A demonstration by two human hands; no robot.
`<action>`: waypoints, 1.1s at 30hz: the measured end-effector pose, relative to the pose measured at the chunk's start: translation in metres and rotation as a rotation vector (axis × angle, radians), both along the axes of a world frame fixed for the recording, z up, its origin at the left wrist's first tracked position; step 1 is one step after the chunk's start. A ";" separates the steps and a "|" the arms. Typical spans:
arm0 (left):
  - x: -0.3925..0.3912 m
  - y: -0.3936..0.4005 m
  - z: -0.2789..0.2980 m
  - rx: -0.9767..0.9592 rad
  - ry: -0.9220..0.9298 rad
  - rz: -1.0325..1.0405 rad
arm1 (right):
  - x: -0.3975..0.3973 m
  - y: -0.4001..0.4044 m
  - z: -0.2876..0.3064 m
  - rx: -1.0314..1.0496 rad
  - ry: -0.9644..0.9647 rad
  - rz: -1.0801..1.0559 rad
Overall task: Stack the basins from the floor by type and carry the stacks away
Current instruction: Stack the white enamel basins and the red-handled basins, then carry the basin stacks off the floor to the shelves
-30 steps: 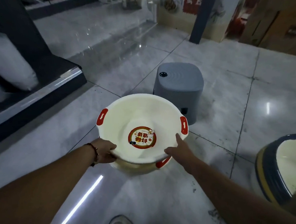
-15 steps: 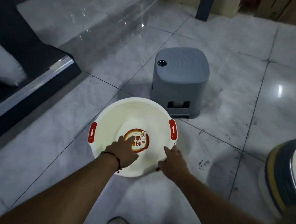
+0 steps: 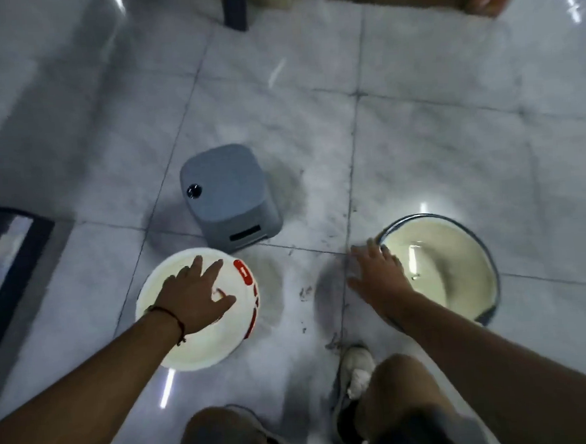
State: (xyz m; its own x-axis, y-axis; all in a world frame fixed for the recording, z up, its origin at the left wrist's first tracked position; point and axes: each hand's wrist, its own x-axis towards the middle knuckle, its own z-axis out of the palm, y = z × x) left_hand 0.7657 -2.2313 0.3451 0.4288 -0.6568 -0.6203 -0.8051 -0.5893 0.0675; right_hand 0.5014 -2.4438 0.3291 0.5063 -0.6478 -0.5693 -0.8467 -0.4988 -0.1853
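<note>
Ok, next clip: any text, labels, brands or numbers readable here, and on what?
None can be read.
Red handle tab on the white basin: a small white mark, too blurred.
Basin's bottom sticker: covered by the left hand.
Grey stool and dark-rimmed basin: no text visible.

I see my left hand (image 3: pixel 196 296) spread flat inside the white basin with red handles (image 3: pixel 189 348) on the tiled floor (image 3: pixel 417 145); my right hand (image 3: pixel 379 275) reaches, fingers straight, at the dark-rimmed cream basin (image 3: pixel 458 263); a grey stool (image 3: pixel 228 195) stands just beyond the white basin.
</note>
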 end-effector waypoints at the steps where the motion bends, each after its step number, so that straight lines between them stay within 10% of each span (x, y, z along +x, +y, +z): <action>1: -0.004 -0.011 0.047 0.004 0.004 -0.029 | -0.027 -0.009 0.049 -0.032 0.023 -0.072; 10: -0.121 -0.155 0.315 -0.138 -0.016 -0.762 | -0.191 0.018 0.324 -0.163 0.055 -0.488; 21: -0.435 -0.261 0.364 -0.243 -0.129 -1.470 | -0.417 0.131 0.341 -0.154 0.017 -1.141; 33: -0.789 -0.150 0.373 -0.273 0.118 -2.129 | -0.585 0.363 0.359 -0.088 -0.106 -2.173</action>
State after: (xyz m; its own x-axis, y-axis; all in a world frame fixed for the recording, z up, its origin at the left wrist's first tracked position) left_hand -0.0238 -2.3815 0.7181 -0.9103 -0.0179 -0.4135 -0.0459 0.9973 0.0579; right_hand -0.0838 -2.0807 0.6885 -0.8338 -0.1085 -0.5413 0.0660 0.9539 -0.2929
